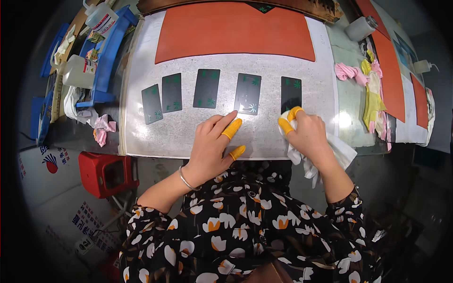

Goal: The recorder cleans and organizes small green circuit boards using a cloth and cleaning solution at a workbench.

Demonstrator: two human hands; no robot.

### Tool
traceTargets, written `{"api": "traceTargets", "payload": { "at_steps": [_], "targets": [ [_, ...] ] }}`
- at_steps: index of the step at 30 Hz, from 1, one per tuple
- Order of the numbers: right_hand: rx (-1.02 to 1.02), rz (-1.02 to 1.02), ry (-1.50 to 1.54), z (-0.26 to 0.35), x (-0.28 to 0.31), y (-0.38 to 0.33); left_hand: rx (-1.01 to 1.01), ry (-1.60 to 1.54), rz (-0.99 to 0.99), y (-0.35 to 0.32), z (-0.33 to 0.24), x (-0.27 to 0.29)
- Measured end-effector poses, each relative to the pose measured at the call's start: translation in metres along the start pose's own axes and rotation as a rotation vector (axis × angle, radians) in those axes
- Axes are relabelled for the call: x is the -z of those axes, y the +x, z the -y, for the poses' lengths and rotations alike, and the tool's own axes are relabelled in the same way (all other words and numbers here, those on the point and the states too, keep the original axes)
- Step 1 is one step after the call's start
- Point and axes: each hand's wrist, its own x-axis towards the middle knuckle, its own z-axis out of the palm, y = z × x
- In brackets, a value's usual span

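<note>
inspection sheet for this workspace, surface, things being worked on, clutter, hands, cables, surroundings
Surface: grey sheet, orange mat across its far side
Job's things: five dark cards, green-marked, in a row; white cloth at the rightmost
Clutter: blue tray and bottles at left; pink cloth and yellow cloth at right
Left hand: open, near the lower edge of the fourth card; contact unclear
Right hand: gripping the white cloth
Cables: none certain
Surroundings: red stool, lower left
</note>
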Motion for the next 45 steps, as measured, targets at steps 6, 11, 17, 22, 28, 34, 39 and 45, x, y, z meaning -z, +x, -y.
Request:
{"api": "traceTargets", "payload": {
  "at_steps": [6,11,17,22,28,34,39,45],
  "targets": [
    [0.159,0.065,-0.082,0.030,0.018,0.004,-0.072,0.022,0.000,0.002,0.005,-0.001],
    [0.117,-0.139,0.008,0.057,-0.001,0.089,-0.109,0.047,0.025,0.003,0.007,-0.002],
    [0.034,-0.095,-0.026,0.076,-0.020,0.085,-0.073,0.035,0.043,-0.001,0.008,-0.001],
    [0.093,-0.083,-0.016,0.077,-0.035,0.050,-0.101,-0.135,-0.023,-0.008,0.018,0.001],
    [0.150,0.147,-0.069,0.089,-0.023,0.012,0.087,0.080,-0.186,-0.027,0.052,0.038],
    [0.260,0.048,-0.030,0.133,-0.003,0.065,0.021,0.123,-0.126,-0.030,0.054,0.039],
    [0.189,-0.092,0.005,0.144,-0.033,0.130,-0.016,0.194,-0.083,-0.029,0.054,0.035],
    [0.169,-0.031,-0.050,0.150,-0.047,0.100,0.005,0.151,-0.061,-0.036,0.058,0.037]
  ]
}}
